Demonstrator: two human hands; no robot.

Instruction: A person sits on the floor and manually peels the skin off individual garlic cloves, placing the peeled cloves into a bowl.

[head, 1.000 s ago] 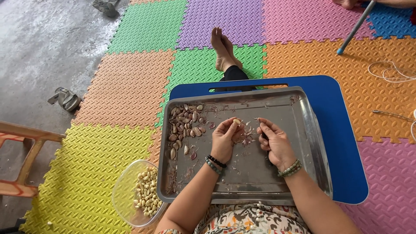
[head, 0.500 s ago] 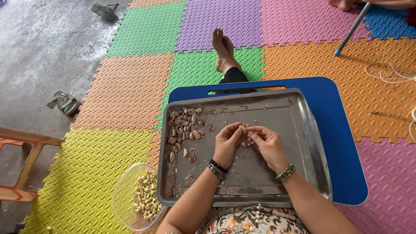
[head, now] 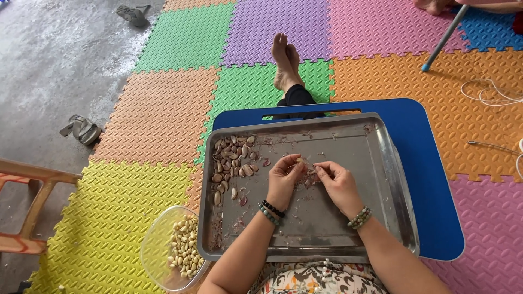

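Hands (head: 310,177) drawn closer, pale half-peeled garlic clove (head: 301,161)

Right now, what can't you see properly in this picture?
Head view only:
- The clove in the left hand: mostly hidden by fingertips.
- What the right hand pinches: too small to tell.
- Clear bowl: cut off by the bottom edge.
- Blue table: mostly covered by the metal tray.

Left hand (head: 284,178) and right hand (head: 336,181) meet fingertip to fingertip, forearms angled inward, fingers pinched.
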